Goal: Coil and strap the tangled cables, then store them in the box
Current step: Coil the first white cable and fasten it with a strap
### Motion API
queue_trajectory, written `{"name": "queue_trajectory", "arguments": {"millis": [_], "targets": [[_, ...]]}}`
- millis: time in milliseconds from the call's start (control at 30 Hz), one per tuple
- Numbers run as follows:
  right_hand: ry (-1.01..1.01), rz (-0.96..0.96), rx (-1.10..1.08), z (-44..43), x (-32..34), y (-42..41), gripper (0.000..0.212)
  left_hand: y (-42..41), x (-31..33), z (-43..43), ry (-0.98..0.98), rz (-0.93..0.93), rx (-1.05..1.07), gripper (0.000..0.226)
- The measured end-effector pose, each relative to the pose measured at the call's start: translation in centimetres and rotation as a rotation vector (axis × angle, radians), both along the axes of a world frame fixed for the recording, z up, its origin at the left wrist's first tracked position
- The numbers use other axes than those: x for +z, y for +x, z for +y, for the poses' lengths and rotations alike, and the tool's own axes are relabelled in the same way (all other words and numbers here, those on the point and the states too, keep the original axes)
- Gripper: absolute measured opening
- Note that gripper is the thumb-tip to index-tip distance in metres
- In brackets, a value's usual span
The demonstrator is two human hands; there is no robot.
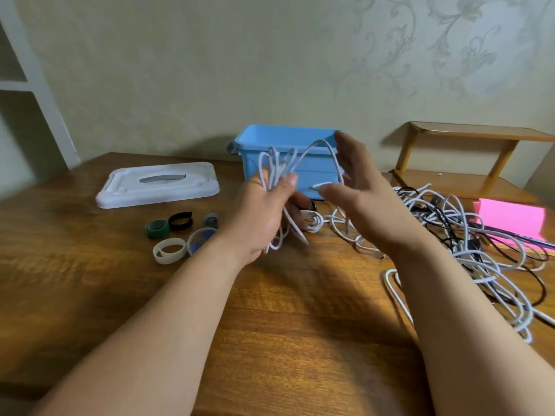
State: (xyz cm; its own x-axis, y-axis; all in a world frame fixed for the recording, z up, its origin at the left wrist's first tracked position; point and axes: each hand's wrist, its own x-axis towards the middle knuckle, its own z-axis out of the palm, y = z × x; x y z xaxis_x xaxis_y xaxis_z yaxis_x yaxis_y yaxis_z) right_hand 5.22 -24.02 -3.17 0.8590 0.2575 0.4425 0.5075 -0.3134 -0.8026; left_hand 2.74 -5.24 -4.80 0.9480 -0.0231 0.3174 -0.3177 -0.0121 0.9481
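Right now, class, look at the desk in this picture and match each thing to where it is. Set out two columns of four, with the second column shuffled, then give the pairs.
Things
1. white lid
2. blue box
3. cable tangle
4. looped white cable

Places
A. gripped in the left hand
B. standing open at the back of the table
C. lying flat on the table, left of the box
D. heaped loose on the table's right side

Pairs: 1-C, 2-B, 3-D, 4-A
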Motion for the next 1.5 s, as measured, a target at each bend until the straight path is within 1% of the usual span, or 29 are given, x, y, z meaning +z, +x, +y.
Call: {"name": "queue_trajectory", "arguments": {"millis": [33,67,100,133,200,267,333,433,533,633,700,733,800,833,900,1000,1133,1200,1267,1367,1500], "targets": [[0.06,0.007,-0.019,0.0,0.0,0.1,0.071,0.1,0.2,0.2,-0.047,0.014,0.021,0.013],[0.077,0.005,-0.067,0.2,0.1,-0.1,0.051,0.2,0.2,0.3,-0.068,0.025,0.034,0.01],[0.063,-0.013,-0.12,0.5,0.2,-0.3,0.029,0.3,0.2,0.4,-0.069,0.03,0.04,0.009],[0.027,-0.047,-0.175,0.9,0.1,-0.6,0.02,0.3,0.0,0.4,-0.06,0.031,0.047,0.011],[-0.062,-0.151,-0.226,1.8,-0.3,-1.3,0.03,0.3,-0.2,0.0,-0.064,0.04,0.062,0.017],[-0.153,-0.228,-0.187,2.8,-0.4,-2.1,0.034,-0.1,0.0,-0.4,-0.114,0.055,0.043,0.023],[-0.26,-0.25,-0.154,3.8,-0.6,-2.5,0.032,-0.6,0.3,-0.7,-0.167,0.052,-0.009,0.028],[-0.41,-0.297,-0.155,4.0,-0.6,-2.6,0.03,-1.0,0.8,-0.8,-0.244,0.047,-0.074,0.028],[-0.534,-0.313,-0.099,4.1,-0.8,-2.8,0.022,-0.9,0.7,-0.7,-0.284,0.074,-0.063,0.019],[-0.59,-0.269,-0.083,3.9,-1.0,-2.6,0.029,-0.3,0.3,-0.7,-0.334,0.144,0.026,0.026],[-0.631,-0.219,-0.089,3.4,-0.9,-2.4,0.037,0.4,0.3,-0.2,-0.489,0.166,0.064,0.03],[-0.62,-0.201,-0.088,3.1,-0.7,-2.3,0.037,0.9,0.4,0.3,-0.591,0.166,0.075,0.03],[-0.545,-0.186,-0.074,2.4,-0.3,-2.1,0.032,1.6,0.5,1.1,-0.741,0.186,0.102,0.034],[-0.512,-0.181,-0.06,2.1,-0.1,-2.1,0.026,1.6,0.6,1.3,-0.783,0.204,0.11,0.037],[-0.527,-0.165,-0.046,1.5,0.1,-1.8,0.01,1.6,0.8,1.9,-0.818,0.233,0.116,0.041],[-0.595,-0.154,-0.083,1.0,-0.2,-1.4,0.014,1.4,0.8,2.3,-0.753,0.249,0.119,0.041],[-0.606,-0.322,-0.235,1.0,-0.8,-0.9,0.012,0.9,0.5,2.1,-0.496,0.234,0.041,0.041],[-0.614,-0.372,-0.321,0.8,-0.8,-0.7,0.013,0.6,0.4,1.9,-0.407,0.24,-0.004,0.04],[-0.555,-0.349,-0.361,0.5,-0.7,-0.7,0.01,0.5,0.3,1.8,-0.359,0.251,-0.027,0.038],[-0.502,-0.252,-0.339,0.6,-0.5,-0.8,0.008,0.5,0.0,1.6,-0.237,0.22,-0.053,0.032],[-0.452,-0.2,-0.24,1.5,-0.3,-1.1,0.029,0.0,-0.5,0.1,-0.026,0.166,-0.09,0.021]]}}
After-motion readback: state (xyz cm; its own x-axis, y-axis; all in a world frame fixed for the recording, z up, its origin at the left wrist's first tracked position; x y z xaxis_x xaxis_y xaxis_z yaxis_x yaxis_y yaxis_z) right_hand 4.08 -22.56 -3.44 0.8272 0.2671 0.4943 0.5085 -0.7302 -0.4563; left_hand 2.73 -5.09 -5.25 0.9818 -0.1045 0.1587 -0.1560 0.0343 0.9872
